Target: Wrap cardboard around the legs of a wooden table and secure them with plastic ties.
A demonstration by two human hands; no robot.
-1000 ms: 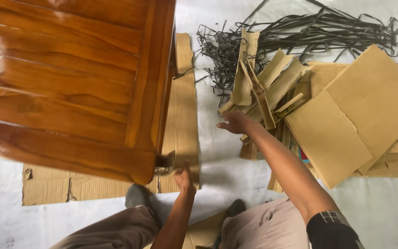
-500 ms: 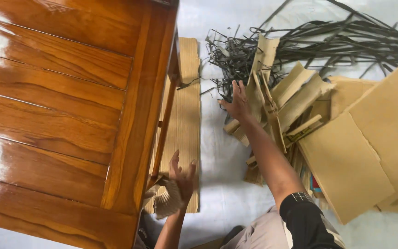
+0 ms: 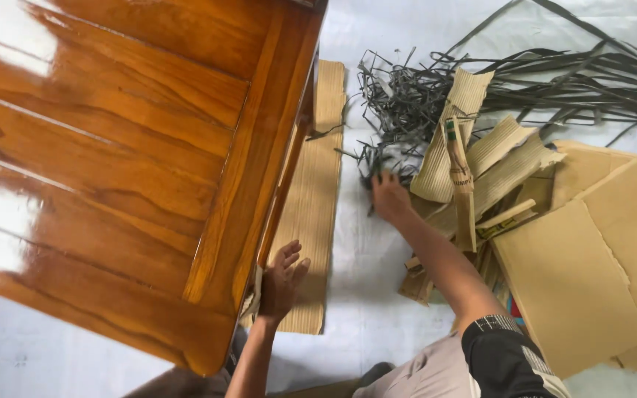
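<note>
A glossy brown wooden tabletop (image 3: 112, 169) fills the left of the head view. Under its right edge a long strip of corrugated cardboard (image 3: 318, 177) lies on the white floor. My left hand (image 3: 283, 280) presses flat on the near end of that strip, beside the table's edge, fingers spread. My right hand (image 3: 388, 197) reaches forward into a tangle of dark plastic straps (image 3: 399, 110), fingers curled among them; whether it grips one is unclear. Folded pieces of corrugated cardboard (image 3: 473, 158) lie just right of that hand.
Large flat cardboard sheets (image 3: 599, 265) cover the floor at the right. More dark straps (image 3: 584, 81) trail to the far right. My knees (image 3: 422, 376) are at the bottom edge. White floor covering (image 3: 366, 295) shows between the strip and the pile.
My right hand has moved left from the folded cardboard pieces into the dark straps. My left hand stays on the strip's near end. The view has shifted closer.
</note>
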